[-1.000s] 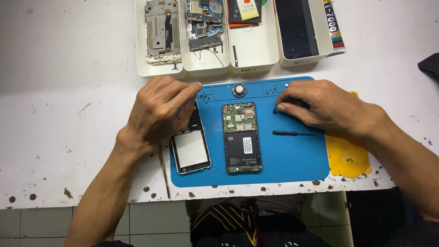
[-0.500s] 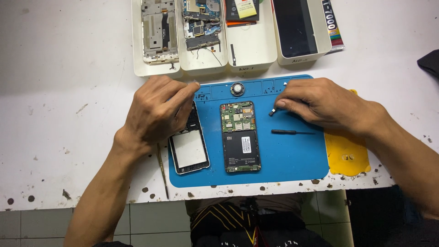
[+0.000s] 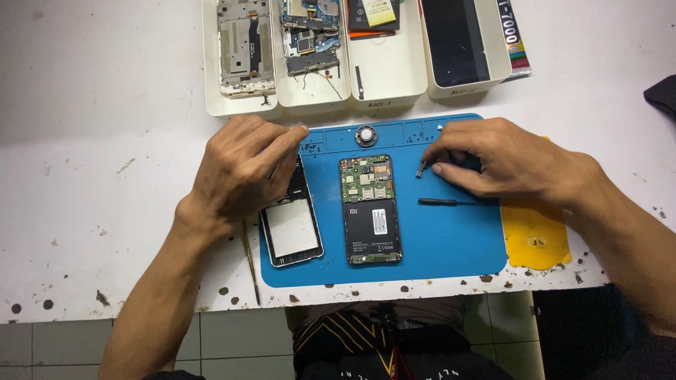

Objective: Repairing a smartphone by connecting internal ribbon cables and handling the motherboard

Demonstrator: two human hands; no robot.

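An opened phone [image 3: 371,209] with a bare green circuit board lies in the middle of a blue work mat [image 3: 451,243]. My right hand [image 3: 503,160] rests on the mat's upper right, its thumb and forefinger pinched on a small dark part [image 3: 420,171] just right of the phone. A black screwdriver [image 3: 443,202] lies below that hand. My left hand [image 3: 246,169] lies curled over the top of a detached screen frame [image 3: 290,231] at the mat's left edge. Its fingertips reach the mat's top rim, and what is under the palm is hidden.
White trays [image 3: 243,104] along the far edge hold phone frames, boards, a battery and a dark panel [image 3: 454,39]. A round speaker part [image 3: 365,135] sits in the mat's top row. A yellow pad [image 3: 531,236] lies right of the mat, a thin stick [image 3: 248,257] left of it.
My right hand's fingertips have slid a little to the left across the mat with the small dark part. My left hand has stayed on the screen frame.
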